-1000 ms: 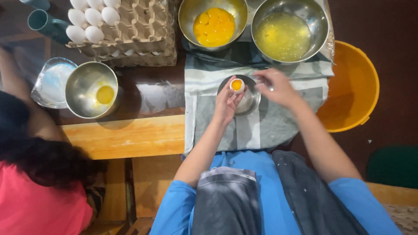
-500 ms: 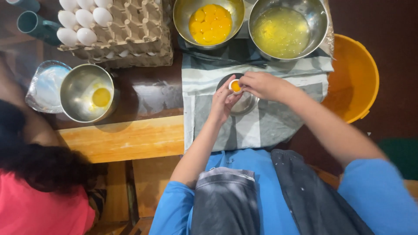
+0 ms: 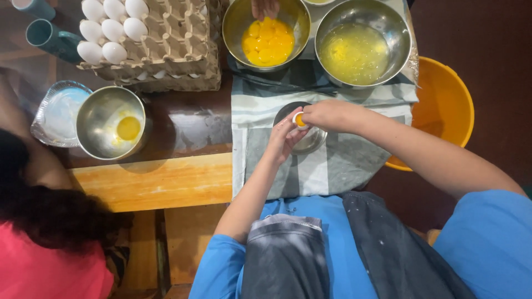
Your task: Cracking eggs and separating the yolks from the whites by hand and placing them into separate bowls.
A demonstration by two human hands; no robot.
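Both hands' fingers pinched on eggshell half (image 3: pixel 300 120) w/ yolk, over small bowl (image 3: pixel 310 141)

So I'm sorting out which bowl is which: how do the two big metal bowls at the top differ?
The left bowl holds whole, bright orange-yellow yolks, and another person's fingers dip in at its top. The right bowl holds pale, see-through yellowish liquid with no one reaching in, and it looks somewhat wider. Both are round shiny metal, standing side by side on the striped cloth.
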